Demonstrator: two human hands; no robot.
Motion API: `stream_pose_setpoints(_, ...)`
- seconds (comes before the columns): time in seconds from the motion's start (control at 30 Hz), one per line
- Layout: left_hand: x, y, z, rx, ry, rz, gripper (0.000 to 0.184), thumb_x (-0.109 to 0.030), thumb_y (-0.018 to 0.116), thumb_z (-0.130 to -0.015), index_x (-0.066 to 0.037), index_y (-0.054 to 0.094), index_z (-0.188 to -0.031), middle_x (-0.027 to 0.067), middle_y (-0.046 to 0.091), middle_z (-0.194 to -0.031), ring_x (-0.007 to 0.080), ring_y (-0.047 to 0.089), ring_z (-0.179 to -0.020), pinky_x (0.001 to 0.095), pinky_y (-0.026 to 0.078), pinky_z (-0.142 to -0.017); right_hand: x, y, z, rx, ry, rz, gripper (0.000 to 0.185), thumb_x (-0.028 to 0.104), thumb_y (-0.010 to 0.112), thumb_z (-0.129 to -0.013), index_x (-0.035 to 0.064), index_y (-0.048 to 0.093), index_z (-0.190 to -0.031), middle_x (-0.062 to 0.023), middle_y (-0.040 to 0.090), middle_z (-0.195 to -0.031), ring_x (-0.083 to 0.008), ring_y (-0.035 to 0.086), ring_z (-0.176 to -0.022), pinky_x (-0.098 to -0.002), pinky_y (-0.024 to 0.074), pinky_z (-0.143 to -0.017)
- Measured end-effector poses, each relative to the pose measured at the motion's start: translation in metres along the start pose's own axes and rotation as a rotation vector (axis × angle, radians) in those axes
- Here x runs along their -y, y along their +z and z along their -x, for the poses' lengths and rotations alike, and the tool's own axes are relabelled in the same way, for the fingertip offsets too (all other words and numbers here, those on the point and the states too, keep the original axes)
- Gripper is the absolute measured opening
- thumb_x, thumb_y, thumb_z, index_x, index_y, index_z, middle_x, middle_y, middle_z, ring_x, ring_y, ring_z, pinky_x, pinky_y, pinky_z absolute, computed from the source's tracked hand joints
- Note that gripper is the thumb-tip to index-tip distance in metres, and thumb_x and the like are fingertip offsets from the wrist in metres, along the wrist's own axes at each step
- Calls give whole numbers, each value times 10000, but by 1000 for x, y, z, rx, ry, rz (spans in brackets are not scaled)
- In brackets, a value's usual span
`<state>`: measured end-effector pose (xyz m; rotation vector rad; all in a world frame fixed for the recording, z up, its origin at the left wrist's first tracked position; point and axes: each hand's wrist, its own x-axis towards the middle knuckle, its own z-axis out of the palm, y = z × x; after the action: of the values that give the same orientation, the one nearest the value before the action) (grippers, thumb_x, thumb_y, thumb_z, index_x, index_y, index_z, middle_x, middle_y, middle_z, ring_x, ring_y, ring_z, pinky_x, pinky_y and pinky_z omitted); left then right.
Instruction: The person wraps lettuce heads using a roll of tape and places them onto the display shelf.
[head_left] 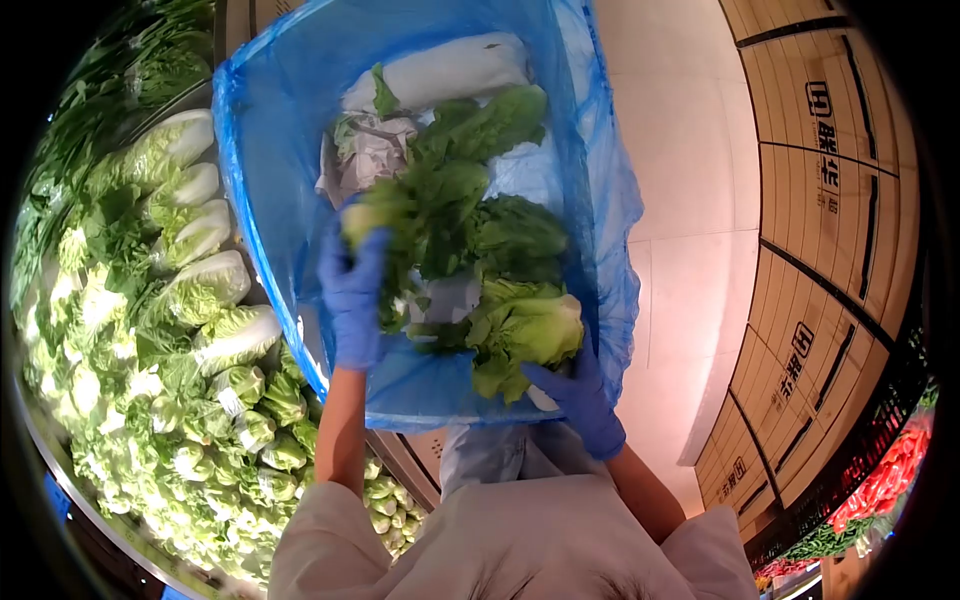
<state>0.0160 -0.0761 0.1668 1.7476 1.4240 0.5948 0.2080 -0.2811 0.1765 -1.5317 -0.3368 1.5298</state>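
My left hand (355, 290), in a blue glove, is closed around the pale stem end of a leafy green lettuce (405, 215). That lettuce is blurred, its dark leaves pointing right and up. At the lower right of the blue-lined box (275, 130), my right hand (585, 395), also gloved, grips the base of a lighter lettuce (525, 330), thumb below and fingers along its right side. Between and above the hands lie more dark green lettuces (515, 235). Crumpled paper (380, 150) and a white wrapped bundle (450, 70) sit at the far end of the box.
On the left, a display shelf holds wrapped napa cabbages (205, 235), leafy greens (70, 200) and several small green heads (285, 450). Stacked cardboard boxes (790, 340) line the right side, beyond the tiled floor (680, 190). Red peppers (885, 480) show at lower right.
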Motion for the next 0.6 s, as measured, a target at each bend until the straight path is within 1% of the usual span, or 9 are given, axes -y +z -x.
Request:
stream_pose_setpoints(0.03, 3, -4, 2, -188, -326, 310, 531, -103, 725, -699, -44, 519, -1185, 99, 601, -1095, 250, 606, -939, 312, 479, -799, 3, 1, -3, -9, -81, 162, 757, 105, 739, -706, 34, 307, -1323, -128, 499, -1193, -220, 565, -1011, -294, 468, -853)
stream_pose_setpoints(0.07, 4, -6, 9, -191, -327, 313, 531, -103, 725, -699, -44, 519, -1185, 99, 601, -1095, 250, 606, -939, 312, 479, -799, 4, 5, -4, -7, -82, 167, 757, 105, 739, -706, 34, 307, -1323, -128, 499, -1193, -220, 565, -1011, -294, 468, -853)
stream_pose_setpoints(0.17, -33, -7, 23, -143, 244, -389, 530, -88, 708, -731, -5, 489, -1205, 129, 596, -1087, 222, 603, -931, 304, 485, -796, -2, 18, -7, -120, -20, 325, 739, 148, 739, -708, 58, 327, -1314, -156, 549, -1113, -256, 609, -923, -301, 496, -777)
stream_pose_setpoints(0.2, -38, -1, 33, -151, 241, -395, 530, -88, 708, -731, -5, 489, -1205, 129, 596, -1087, 222, 603, -931, 304, 485, -796, -13, 20, -11, -159, -166, 455, 748, 173, 743, -705, 69, 327, -1317, -157, 571, -1063, -262, 614, -904, -308, 500, -754)
stream_pose_setpoints(0.27, -50, 18, 57, -228, -247, 203, 614, -134, 737, -705, 14, 451, -1228, 152, 591, -1084, 277, 596, -940, 316, 478, -810, -11, 28, -16, -193, -318, 583, 758, 197, 747, -702, 80, 326, -1320, -158, 593, -1013, -267, 619, -885, -314, 504, -732)
stream_pose_setpoints(0.33, -67, 25, 75, 6, -224, 189, 772, -203, 784, -646, 12, 398, -1279, 173, 545, -1148, 301, 566, -1003, 321, 468, -826, 10, 40, -21, -137, -244, 337, 783, 201, 756, -691, 81, 318, -1329, -166, 578, -1044, -275, 618, -884, -317, 502, -738)
stream_pose_setpoints(0.43, -65, 7, 79, 239, 218, 86, 920, -331, 802, -619, 1, 334, -1338, 198, 417, -1246, 237, 448, -1142, 316, 427, -889, 7, 29, -24, -85, -380, 266, 784, 125, 729, -690, 66, 300, -1343, -156, 542, -1127, -259, 594, -956, -301, 484, -789)
stream_pose_setpoints(0.53, -79, -16, 90, 324, -108, 244, 887, -371, 786, -628, -2, 365, -1317, 214, 366, -1276, 323, 440, -1121, 359, 392, -925, 40, 25, -19, 22, -326, 133, 789, 87, 701, -688, 52, 283, -1356, -130, 545, -1145, -216, 575, -1001, -294, 467, -820)
stream_pose_setpoints(0.6, -69, -29, 90, 274, 106, 121, 825, -364, 785, -632, -22, 416, -1285, 215, 311, -1316, 347, 421, -1123, 385, 384, -926, 60, 28, -14, 157, -380, 322, 790, 84, 702, -689, 50, 284, -1358, -125, 554, -1139, -195, 572, -993, -287, 462, -830)
